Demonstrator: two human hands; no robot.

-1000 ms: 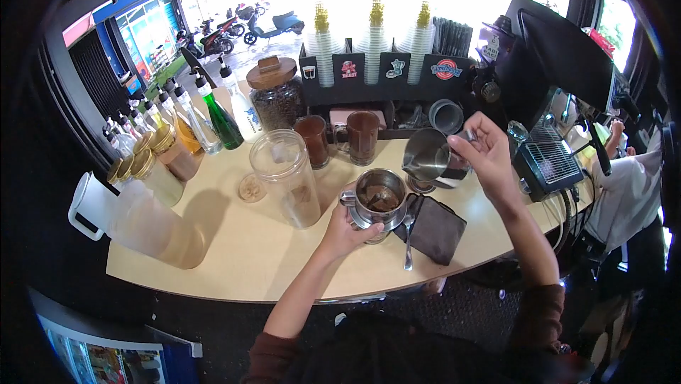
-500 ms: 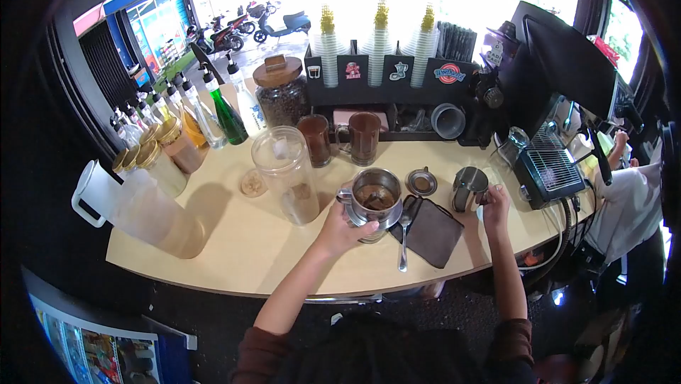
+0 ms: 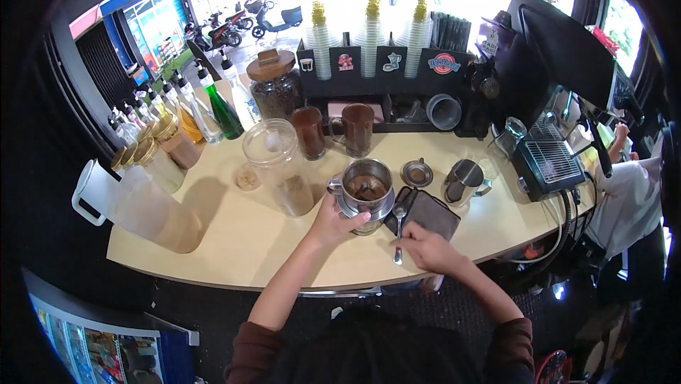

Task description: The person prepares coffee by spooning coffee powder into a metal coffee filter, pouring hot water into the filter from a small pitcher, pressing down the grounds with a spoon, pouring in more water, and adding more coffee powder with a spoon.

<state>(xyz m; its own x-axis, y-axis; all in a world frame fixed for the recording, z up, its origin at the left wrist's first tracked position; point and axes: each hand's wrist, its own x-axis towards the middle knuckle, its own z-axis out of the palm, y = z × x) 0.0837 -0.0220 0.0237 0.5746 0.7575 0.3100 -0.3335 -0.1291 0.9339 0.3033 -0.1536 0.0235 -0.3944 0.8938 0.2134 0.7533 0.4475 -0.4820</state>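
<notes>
My left hand point(image 3: 338, 223) holds a metal drip coffee filter point(image 3: 367, 184) by its rim plate, above a small glass point(image 3: 364, 228); dark, wet-looking coffee shows inside the filter. A metal spoon point(image 3: 399, 231) lies with its bowl on a folded dark cloth point(image 3: 431, 215) and its handle over the counter. The fingers of my right hand point(image 3: 429, 249) are curled and pinched at the spoon's handle. Behind the cloth sits the round metal filter lid point(image 3: 416, 173). To its right stands a metal pitcher point(image 3: 462, 182), which neither hand touches.
A clear plastic jar point(image 3: 284, 178) stands left of the filter, with two brown-filled glass mugs point(image 3: 357, 130) behind. A large pitcher point(image 3: 159, 210) and pump bottles point(image 3: 221, 111) occupy the left side. An espresso machine point(image 3: 550, 160) is at right; a person in white point(image 3: 624, 192) is beyond.
My right hand has let go of the metal pitcher and moved left to the spoon's handle. My left hand keeps its hold on the filter. The view has shifted slightly.
</notes>
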